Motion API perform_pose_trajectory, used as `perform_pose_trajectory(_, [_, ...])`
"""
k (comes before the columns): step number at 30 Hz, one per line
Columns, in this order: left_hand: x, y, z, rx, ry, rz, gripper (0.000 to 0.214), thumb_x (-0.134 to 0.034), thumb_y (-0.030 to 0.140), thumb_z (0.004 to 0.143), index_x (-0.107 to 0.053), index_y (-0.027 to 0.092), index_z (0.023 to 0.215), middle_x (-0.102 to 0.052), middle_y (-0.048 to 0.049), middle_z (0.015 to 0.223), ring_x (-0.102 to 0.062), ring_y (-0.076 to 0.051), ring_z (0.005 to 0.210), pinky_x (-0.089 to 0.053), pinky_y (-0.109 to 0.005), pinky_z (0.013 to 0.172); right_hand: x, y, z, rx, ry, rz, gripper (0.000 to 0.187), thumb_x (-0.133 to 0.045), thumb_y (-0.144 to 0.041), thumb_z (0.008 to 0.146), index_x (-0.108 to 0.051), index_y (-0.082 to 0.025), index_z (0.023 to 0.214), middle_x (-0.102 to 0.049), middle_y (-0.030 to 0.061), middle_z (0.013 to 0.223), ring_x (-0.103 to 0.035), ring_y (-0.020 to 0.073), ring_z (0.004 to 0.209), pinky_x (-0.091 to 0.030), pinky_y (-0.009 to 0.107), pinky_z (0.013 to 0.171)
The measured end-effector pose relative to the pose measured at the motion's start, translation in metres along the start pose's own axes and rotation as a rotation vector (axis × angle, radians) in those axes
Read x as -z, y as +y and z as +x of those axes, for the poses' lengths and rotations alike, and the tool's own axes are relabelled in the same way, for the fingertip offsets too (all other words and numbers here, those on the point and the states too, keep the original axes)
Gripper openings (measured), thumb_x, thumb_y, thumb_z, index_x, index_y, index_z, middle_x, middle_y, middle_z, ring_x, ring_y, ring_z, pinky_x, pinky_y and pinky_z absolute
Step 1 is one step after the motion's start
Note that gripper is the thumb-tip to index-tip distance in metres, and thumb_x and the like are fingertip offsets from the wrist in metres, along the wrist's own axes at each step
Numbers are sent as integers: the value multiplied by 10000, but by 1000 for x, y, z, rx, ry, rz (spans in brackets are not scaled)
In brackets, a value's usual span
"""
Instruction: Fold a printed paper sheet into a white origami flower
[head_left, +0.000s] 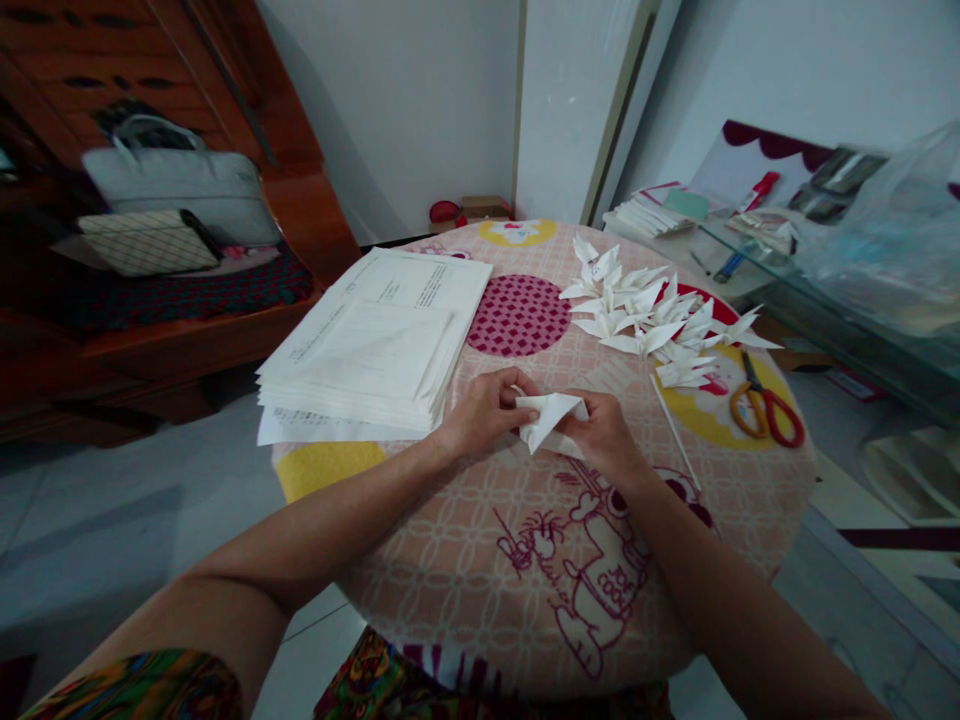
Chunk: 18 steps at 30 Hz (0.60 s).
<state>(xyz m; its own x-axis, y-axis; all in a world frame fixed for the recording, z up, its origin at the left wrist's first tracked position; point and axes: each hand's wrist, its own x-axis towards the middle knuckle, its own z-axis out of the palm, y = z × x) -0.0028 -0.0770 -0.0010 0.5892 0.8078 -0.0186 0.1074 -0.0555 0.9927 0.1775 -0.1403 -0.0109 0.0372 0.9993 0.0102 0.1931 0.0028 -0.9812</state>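
Between my two hands is a folded piece of white paper point(553, 418), held just above the cloth-covered round table point(457, 560). My left hand point(491, 408) pinches its left side between thumb and fingers. On the right side, my right hand point(602, 432) grips it, with some fingers hidden behind the paper. Several folded white paper cranes point(645, 310) lie in a heap beyond my right hand. To the left of my left hand sits a thick stack of printed paper point(375, 330), with smaller cut sheets point(382, 345) on top.
Scissors point(765, 405) with orange and red handles lie at the table's right edge, near a thin white strip point(675, 430). A glass-topped stand point(840, 310) holding a plastic bag point(892, 230) is at the right. A wooden bench point(180, 330) with a grey bag point(180, 190) stands left.
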Motion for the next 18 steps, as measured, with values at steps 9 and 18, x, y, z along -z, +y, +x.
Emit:
perform_pose_trajectory(9, [4, -5, 2, 21, -124, -104, 307, -757, 267, 725, -574, 137, 935, -667, 11, 607, -617, -115, 488, -475, -194, 480, 1, 4, 2, -1, -79, 82, 218, -686, -325, 727, -716, -197, 901, -697, 14, 776, -619, 169, 628, -503, 263, 554])
perform_pose_trajectory(18, [0, 2, -2, -105, 12, 3, 164, -636, 150, 754, -604, 150, 915, -599, 29, 675, -588, -87, 582, -447, -184, 561, 2, 3, 1, -37, -26, 159, 343, -795, -388, 661, -695, -201, 931, -716, 17, 805, -620, 161, 604, -505, 270, 541])
